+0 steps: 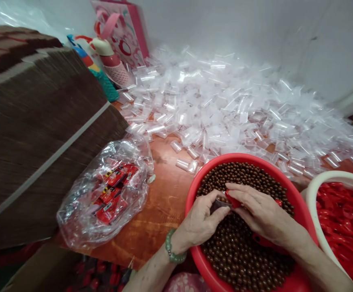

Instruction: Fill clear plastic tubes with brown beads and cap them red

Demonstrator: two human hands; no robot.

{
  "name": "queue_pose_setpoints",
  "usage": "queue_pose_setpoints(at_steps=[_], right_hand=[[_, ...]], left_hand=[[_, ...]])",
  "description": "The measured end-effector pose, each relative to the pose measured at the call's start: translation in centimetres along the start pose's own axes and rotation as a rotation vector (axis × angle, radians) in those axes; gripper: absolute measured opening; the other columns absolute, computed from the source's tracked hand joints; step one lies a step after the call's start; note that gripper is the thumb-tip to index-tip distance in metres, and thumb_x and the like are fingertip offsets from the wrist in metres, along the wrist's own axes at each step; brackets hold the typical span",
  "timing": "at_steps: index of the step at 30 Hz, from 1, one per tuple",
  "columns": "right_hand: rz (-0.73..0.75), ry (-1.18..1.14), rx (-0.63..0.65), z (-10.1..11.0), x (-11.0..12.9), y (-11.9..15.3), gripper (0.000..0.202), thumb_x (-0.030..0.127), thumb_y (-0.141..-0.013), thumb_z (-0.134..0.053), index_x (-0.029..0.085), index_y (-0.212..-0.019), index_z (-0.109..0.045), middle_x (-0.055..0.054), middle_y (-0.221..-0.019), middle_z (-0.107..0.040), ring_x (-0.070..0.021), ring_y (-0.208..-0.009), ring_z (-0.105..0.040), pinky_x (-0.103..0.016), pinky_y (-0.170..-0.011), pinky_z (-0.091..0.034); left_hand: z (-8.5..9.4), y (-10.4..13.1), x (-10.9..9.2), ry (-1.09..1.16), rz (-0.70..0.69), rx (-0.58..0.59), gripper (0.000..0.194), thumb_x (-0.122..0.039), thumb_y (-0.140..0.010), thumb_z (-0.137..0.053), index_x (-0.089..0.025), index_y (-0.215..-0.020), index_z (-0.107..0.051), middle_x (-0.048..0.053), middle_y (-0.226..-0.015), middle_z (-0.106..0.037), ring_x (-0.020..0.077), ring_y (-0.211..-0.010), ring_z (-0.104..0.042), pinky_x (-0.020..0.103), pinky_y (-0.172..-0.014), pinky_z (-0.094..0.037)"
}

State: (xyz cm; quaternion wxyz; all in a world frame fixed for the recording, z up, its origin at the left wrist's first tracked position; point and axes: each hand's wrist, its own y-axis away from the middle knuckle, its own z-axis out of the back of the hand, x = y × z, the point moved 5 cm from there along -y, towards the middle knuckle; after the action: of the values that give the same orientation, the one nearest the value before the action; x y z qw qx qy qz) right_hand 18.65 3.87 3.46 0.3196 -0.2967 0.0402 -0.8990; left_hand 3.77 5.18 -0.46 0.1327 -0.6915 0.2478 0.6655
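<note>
Over a red basin of small round brown balls, both my hands are close together. My left hand, with a green bead bracelet at the wrist, pinches a small dark container that has brown balls at its opening. My right hand holds a small red piece right beside that opening; whether the two pieces touch is too small to tell. Another red object lies on the balls under my right hand, partly hidden.
Many clear plastic sleeves cover the back of the table. A white basin of red parts stands right. At left are a plastic bag with red packets and stacked brown cardboard; behind stands a bottle.
</note>
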Motion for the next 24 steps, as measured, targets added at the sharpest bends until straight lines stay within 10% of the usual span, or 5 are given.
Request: queue_pose_setpoints(at_steps=[16, 24], right_hand=[[-0.450, -0.669, -0.165, 0.1, -2.4, -0.4, 0.035, 0.029, -0.090, -0.067, 0.028, -0.124, -0.063, -0.008, -0.125, -0.068, -0.0207, -0.110, -0.067, -0.035, -0.093, -0.057], [-0.258, -0.426, -0.375, 0.9, -0.1, -1.1, 0.021, 0.017, -0.085, -0.070, 0.025, -0.105, -0.069, -0.006, -0.101, -0.071, -0.0194, -0.096, -0.068, -0.033, -0.085, -0.058]], left_hand=[[-0.3, 0.0, -0.3, -0.008, 0.000, 0.105, 0.020, -0.032, -0.094, -0.052, -0.015, -0.095, -0.063, 0.005, -0.088, -0.065, 0.0179, -0.083, -0.060, 0.028, -0.078, -0.047], [-0.4, -0.3, -0.4, 0.096, 0.017, 0.084, 0.019, -0.031, -0.091, -0.055, -0.016, -0.100, -0.061, 0.003, -0.088, -0.061, 0.0164, -0.082, -0.057, 0.027, -0.078, -0.046]])
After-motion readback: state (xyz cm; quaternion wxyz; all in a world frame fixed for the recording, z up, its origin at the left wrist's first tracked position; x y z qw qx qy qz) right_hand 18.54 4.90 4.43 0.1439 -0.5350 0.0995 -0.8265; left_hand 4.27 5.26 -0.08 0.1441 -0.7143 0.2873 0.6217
